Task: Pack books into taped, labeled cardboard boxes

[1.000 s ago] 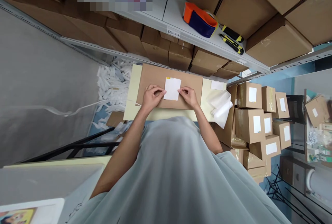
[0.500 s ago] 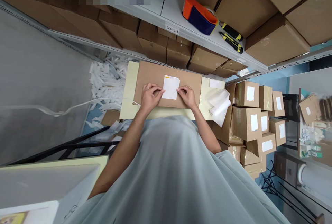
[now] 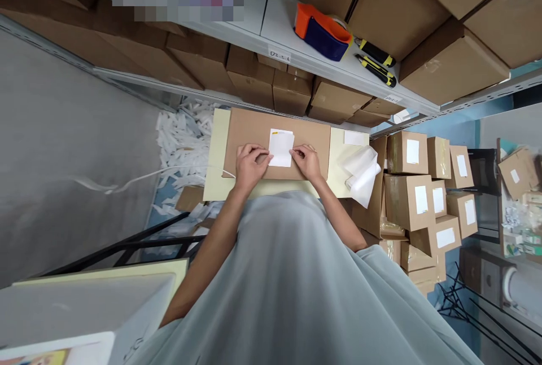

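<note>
White label (image 3: 280, 148), seen in head view, the only view here. Looks paper-thin and very light; probably limp, likely to bend or curl if held by one edge alone. Likely smooth, easy to crease or tear, with nothing hard to break. Might be sticky underneath; cannot tell from here. Shows a small yellow mark near top left corner and what seems a doubled upper edge, maybe two layers. Best held lightly by both side edges, with fingertips only, taut and flat, without pressing the middle.

Lies over brown cardboard (image 3: 249, 128), about halfway along its length, between both hands. Cannot tell if flat against it or slightly lifted. Held at left edge, low down, by left hand (image 3: 250, 163) in a closed thumb-and-finger pinch. Held at right edge by right hand (image 3: 308, 161) in a similar narrow pinch, slightly higher. Mostly uncovered between fingertips, clear of both palms. Around: pale yellow board (image 3: 336, 156) beneath cardboard, crumpled white paper (image 3: 361, 172) off to the right, thin white strap (image 3: 99, 187) reaching near left wrist.
</note>
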Tool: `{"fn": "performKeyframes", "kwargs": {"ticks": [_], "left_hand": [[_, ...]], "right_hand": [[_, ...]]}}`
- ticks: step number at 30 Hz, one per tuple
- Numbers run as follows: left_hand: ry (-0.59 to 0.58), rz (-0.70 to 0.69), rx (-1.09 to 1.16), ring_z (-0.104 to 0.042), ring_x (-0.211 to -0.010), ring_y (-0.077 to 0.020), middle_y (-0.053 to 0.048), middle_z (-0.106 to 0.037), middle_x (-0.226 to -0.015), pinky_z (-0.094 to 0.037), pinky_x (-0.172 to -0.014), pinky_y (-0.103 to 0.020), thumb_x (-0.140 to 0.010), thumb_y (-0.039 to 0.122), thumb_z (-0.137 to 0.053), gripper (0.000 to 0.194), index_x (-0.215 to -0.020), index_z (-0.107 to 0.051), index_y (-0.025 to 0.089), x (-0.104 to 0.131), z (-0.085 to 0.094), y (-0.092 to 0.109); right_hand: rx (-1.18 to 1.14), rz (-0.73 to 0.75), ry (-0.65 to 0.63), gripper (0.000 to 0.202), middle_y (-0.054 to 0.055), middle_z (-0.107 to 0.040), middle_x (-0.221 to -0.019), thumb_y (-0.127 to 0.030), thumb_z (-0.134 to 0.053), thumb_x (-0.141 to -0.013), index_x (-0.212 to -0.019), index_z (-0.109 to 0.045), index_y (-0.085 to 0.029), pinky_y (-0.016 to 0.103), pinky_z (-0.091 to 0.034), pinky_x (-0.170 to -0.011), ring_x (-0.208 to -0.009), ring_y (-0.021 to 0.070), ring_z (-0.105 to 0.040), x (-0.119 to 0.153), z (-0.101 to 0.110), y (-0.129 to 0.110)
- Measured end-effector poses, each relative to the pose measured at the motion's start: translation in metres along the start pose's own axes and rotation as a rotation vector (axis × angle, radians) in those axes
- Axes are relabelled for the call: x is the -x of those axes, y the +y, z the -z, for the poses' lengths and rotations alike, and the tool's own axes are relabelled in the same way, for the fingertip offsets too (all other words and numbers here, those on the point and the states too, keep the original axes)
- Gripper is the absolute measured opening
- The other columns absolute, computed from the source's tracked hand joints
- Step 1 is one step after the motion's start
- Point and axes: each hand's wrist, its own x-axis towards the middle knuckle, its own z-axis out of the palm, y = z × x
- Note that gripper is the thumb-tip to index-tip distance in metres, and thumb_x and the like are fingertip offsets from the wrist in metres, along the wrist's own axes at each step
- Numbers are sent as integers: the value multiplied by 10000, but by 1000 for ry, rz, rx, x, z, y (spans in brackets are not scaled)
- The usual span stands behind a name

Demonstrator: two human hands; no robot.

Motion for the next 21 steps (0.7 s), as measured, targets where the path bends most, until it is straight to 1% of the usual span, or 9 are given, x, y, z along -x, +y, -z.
{"fn": "performKeyframes", "kwargs": {"ticks": [5, 9, 10, 12, 15, 16, 18, 20, 21], "left_hand": [[-4, -42, -81, -622, -1221, -341, -141, -705, -1189, -485, -1158, -551, -995, 381, -754, 171, -1013, -813, 222, 4, 0, 2], [-18, -51, -120, -604, -1294, -367, -186, -694, -1299, -461, -1196, -571, -1041, 426, -673, 257, -1078, -795, 204, 10, -1, 4], [-27, -44, -132, -595, -1325, -377, -200, -685, -1349, -449, -1210, -580, -1051, 441, -650, 289, -1128, -787, 198, 11, -2, 5], [-25, -12, -158, -563, -1405, -409, -243, -648, -1466, -423, -1235, -604, -1061, 492, -622, 436, -1326, -732, 164, 15, -2, 6], [-8, 7, -196, -493, -1525, -455, -316, -552, -1624, -380, -1273, -635, -1065, 572, -586, 761, -1638, -501, 78, 14, 1, 10], [-27, -20, -205, -474, -1560, -453, -316, -532, -1659, -366, -1289, -633, -1080, 567, -552, 786, -1683, -452, 73, 12, 2, 13], [-132, -125, -218, -434, -1627, -416, -267, -525, -1710, -339, -1327, -608, -1126, 502, -445, 710, -1714, -449, 104, 5, 3, 19], [-279, -238, -236, -363, -1696, -369, -210, -514, -1749, -306, -1363, -584, -1153, 438, -350, 659, -1723, -473, 132, -3, 2, 26], [-348, -277, -253, -317, -1724, -357, -192, -491, -1773, -281, -1380, -583, -1157, 431, -328, 664, -1733, -470, 132, -7, 1, 28]], "right_hand": [[108, -33, -5, 155, 55, -771, -985, -330, -726, -1099, -1049, -807, -208, 383, -465, -1046, -1040, 248, -651, 2, -7, -4], [151, -42, -1, 142, 70, -761, -1018, -332, -728, -1095, -1096, -789, -203, 396, -473, -1055, -1088, 267, -657, 5, -12, -5], [153, -46, 5, 150, 75, -760, -1030, -341, -732, -1092, -1120, -785, -203, 407, -479, -1067, -1098, 274, -660, 6, -14, -4], [146, -62, 26, 244, 92, -760, -1072, -365, -757, -1074, -1239, -762, -186, 440, -496, -1099, -1113, 288, -671, 7, -16, -3], [130, -68, 67, 549, 174, -738, -1283, -416, -772, -1059, -1507, -633, -130, 484, -522, -1141, -1206, 316, -683, 10, -15, -2], [139, -40, 69, 613, 212, -701, -1398, -442, -756, -1067, -1563, -590, -123, 496, -521, -1163, -1291, 332, -664, 11, -13, -2], [195, 78, 16, 651, 249, -573, -1629, -492, -693, -1098, -1627, -551, -141, 520, -494, -1221, -1488, 362, -563, 14, -8, -1], [283, 223, -105, 634, 223, -459, -1772, -505, -603, -1138, -1668, -529, -165, 548, -449, -1269, -1609, 374, -448, 15, -3, -1], [326, 280, -169, 626, 205, -425, -1808, -498, -555, -1157, -1687, -514, -168, 562, -434, -1277, -1629, 376, -423, 15, 0, -1]]}}
